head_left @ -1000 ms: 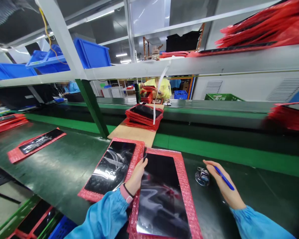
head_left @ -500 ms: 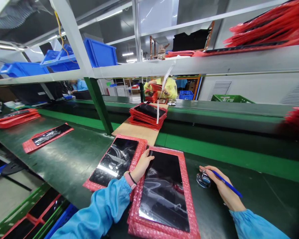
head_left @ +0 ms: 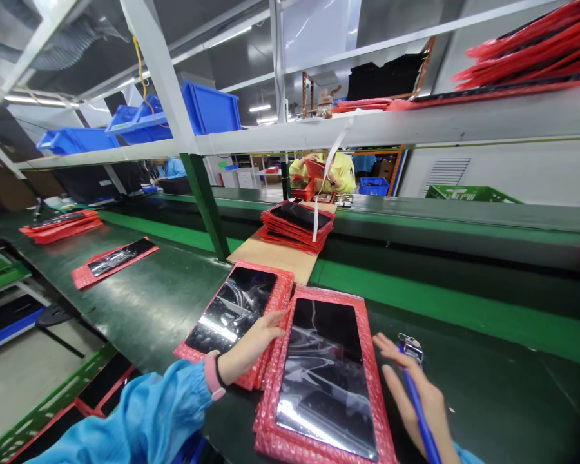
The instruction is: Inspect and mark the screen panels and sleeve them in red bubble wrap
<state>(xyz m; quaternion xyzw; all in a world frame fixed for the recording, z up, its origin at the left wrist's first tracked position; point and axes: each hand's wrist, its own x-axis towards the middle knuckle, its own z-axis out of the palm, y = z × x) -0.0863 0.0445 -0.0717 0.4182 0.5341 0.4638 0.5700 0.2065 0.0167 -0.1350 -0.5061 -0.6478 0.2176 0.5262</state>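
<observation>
Nearest me lies a black glossy screen panel [head_left: 325, 374] on a stack of red bubble-wrap sleeves [head_left: 379, 386]. A second black panel [head_left: 239, 299] rests on red bubble wrap to its left. My left hand [head_left: 254, 345], fingers stretched out, is over the inner edge of that left stack and holds nothing. Beside the near panel's right edge is my right hand [head_left: 423, 399]. A blue pen [head_left: 421, 419] is held between its fingers, with the forefinger and thumb extended. Just beyond the fingers sits a small shiny metal piece [head_left: 412, 348], partly hidden by the hand.
A pile of panels in red wrap [head_left: 297, 227] stands on a wooden board [head_left: 270, 259] bridging to the far bench. Another panel [head_left: 118, 256] lies left. A white shelf [head_left: 367, 132] with blue bins [head_left: 212, 106] crosses overhead. A co-worker in yellow [head_left: 341, 171] sits opposite.
My left hand has come off the near panel's top corner and moved left and down. My right hand has moved toward the panel, away from the metal piece, keeping the pen. The view has shifted slightly.
</observation>
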